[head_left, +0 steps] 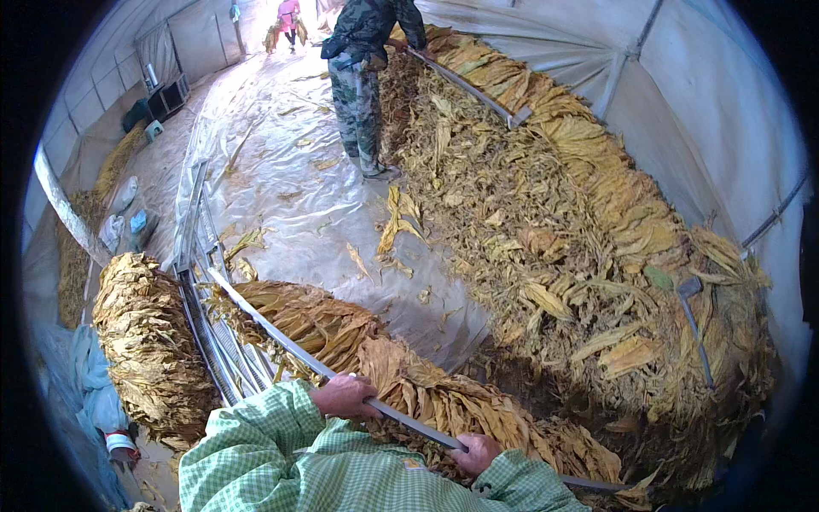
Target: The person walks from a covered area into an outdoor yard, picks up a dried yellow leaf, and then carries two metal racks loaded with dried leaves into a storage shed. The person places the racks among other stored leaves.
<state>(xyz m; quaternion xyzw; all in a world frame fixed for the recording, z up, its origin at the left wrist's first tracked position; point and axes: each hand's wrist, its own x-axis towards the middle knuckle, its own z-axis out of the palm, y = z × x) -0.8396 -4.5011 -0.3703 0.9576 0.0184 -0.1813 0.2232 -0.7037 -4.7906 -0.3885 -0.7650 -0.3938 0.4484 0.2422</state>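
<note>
My left hand [345,396] grips a long flat metal bar [418,428] that slants from upper left to lower right in front of my body. Farther along it, my right hand [477,455] is closed around the same bar. A long row of dried yellow-brown leaves [444,397], which look like tobacco, lies along the bar's far side. How the leaves are fixed to the bar is hidden. Both my forearms are in green checked sleeves.
A large leaf heap [546,230] fills the right side. A co-worker in camouflage [357,94] holds another metal bar [469,85] over it. To the left stand a thick leaf bundle [149,350] and stacked metal rails [194,213]. Plastic sheeting [281,171] covers the floor; another person [288,15] is far off.
</note>
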